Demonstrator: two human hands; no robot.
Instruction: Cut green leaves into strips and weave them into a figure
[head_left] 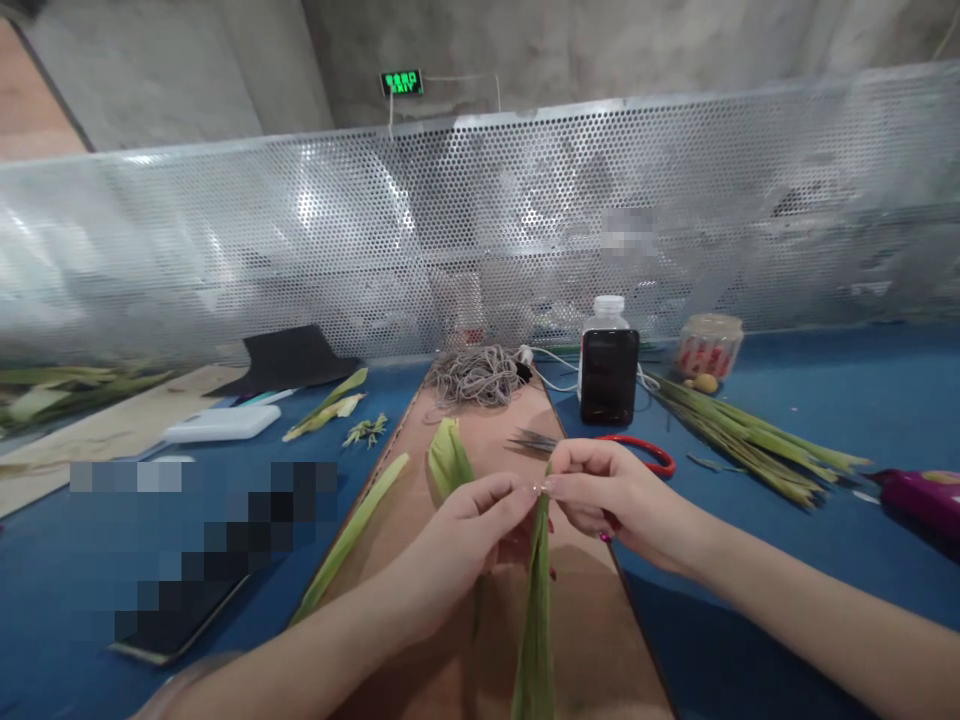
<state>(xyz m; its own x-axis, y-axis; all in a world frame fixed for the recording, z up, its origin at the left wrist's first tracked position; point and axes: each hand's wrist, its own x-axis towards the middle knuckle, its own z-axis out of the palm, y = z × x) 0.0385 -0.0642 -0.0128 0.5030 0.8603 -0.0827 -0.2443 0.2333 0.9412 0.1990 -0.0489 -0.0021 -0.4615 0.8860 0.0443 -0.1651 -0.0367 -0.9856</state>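
A long green leaf, creased lengthwise, hangs over the cardboard toward me. My left hand and my right hand pinch its upper end, with the fingertips of both nearly touching. Something small and pale shows between those fingertips, too small to name. Just behind my left hand lies a folded yellow-green leaf. Scissors with red handles lie beyond my right hand, which partly covers them. Another leaf strip rests along the cardboard's left edge.
Grey cord lies heaped at the cardboard's far end. To its right stand a black device, a white-capped bottle, a jar and a leaf bundle. A white case and black sheet are left. A perforated metal panel runs behind.
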